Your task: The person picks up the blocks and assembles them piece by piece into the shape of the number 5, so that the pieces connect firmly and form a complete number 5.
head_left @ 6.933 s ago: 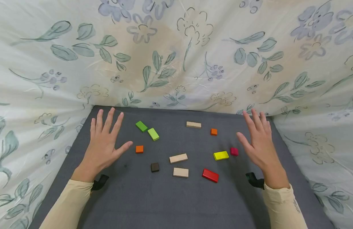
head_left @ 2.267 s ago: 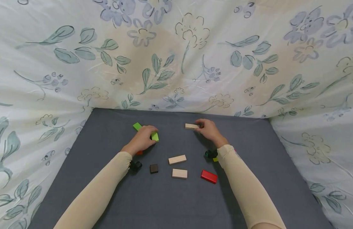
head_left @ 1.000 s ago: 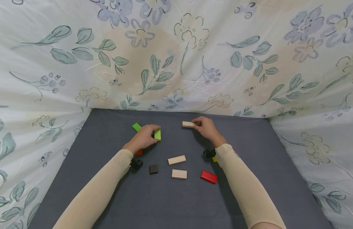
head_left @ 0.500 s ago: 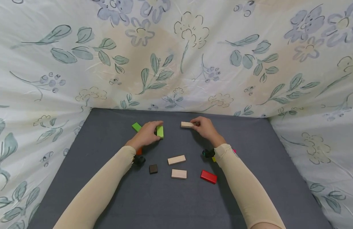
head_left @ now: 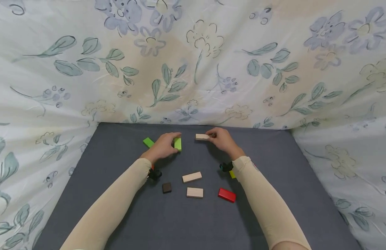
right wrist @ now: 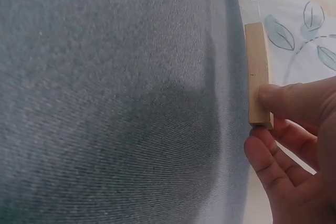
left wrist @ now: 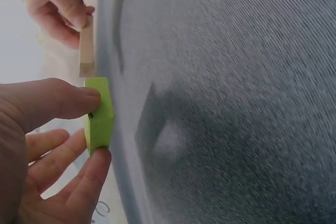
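My left hand [head_left: 162, 146] pinches a light green wooden block [head_left: 178, 144] between thumb and fingers. In the left wrist view that light green block [left wrist: 100, 114] is held by its ends, with its shadow on the cloth. At the far side of the table my right hand [head_left: 222, 139] pinches one end of a natural wood block [head_left: 201, 137]. Its free end points left, toward the green block, and a gap separates the two in the head view. The right wrist view shows the thumb on the face of the natural wood block [right wrist: 257, 72].
Behind my left hand lies a darker green block [head_left: 148, 142]. Nearer me are a dark brown cube [head_left: 166, 188], two natural wood blocks [head_left: 191, 177] and a red block [head_left: 227, 195]. My right forearm partly covers a yellow block [head_left: 232, 174]. Floral fabric [head_left: 193, 69] rises behind the grey cloth [head_left: 180, 225].
Both hands started raised and spread apart, then took hold of the light green and natural wood blocks. The green block has since turned and moved right; the wood block has shifted slightly left.
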Tool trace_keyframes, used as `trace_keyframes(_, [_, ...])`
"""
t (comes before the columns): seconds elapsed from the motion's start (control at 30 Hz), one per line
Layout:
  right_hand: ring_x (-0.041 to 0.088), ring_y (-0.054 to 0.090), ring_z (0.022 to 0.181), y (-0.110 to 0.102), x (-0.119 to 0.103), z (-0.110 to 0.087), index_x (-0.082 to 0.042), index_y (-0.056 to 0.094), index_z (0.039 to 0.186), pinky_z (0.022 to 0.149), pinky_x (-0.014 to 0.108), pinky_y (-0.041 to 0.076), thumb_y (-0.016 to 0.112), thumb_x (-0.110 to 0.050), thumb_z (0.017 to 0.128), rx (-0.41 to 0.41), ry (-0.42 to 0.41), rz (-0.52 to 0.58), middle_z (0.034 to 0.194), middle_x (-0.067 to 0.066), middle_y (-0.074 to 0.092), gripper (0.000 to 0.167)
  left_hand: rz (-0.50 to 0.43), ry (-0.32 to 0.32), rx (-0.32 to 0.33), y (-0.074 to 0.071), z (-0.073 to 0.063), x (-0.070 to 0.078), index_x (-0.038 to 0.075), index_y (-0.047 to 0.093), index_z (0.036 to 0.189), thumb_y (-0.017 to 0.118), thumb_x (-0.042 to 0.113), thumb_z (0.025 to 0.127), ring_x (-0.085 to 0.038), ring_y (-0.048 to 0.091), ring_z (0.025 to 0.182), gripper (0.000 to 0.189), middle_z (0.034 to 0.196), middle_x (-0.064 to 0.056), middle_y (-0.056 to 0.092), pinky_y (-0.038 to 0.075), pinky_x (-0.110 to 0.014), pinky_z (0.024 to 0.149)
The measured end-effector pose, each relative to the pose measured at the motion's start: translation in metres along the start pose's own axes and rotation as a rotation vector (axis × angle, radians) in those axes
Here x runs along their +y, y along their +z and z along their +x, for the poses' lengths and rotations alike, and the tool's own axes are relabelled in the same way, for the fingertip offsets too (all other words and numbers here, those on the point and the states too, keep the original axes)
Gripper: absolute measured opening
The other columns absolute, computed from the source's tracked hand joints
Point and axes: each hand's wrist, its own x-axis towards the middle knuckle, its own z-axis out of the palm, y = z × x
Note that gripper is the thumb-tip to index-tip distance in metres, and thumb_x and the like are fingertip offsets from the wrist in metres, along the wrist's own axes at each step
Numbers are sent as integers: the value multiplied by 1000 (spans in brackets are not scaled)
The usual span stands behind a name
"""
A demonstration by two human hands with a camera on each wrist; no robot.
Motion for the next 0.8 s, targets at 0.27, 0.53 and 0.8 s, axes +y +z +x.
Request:
trace_keyframes(0.27, [27,67,106,-6,-2,-9,-10,78,133,86,45,59,73,-15,107,-17,0,0,128,9,69,27,-34,9,8,4,5,12,-2,49,160,82,4,94,-36,64,128,74,155,-19,58,53,-51,105])
trace_keyframes(0.53, [27,68,105,-2,-1,-5,-8,78,132,85,45,59,74,-12,106,2,-6,15,126,10,70,27,-18,0,-14,10,15,17,0,51,160,82,5,95,-34,61,133,72,154,-16,59,51,-50,110])
trace_keyframes(0.8, [28,69,108,8,-3,2,-9,78,133,87,45,60,73,-14,106,-34,-4,0,130,10,70,28,5,-31,-43,22,25,17,0,51,160,82,4,95,-31,61,134,72,152,-15,61,49,-46,112])
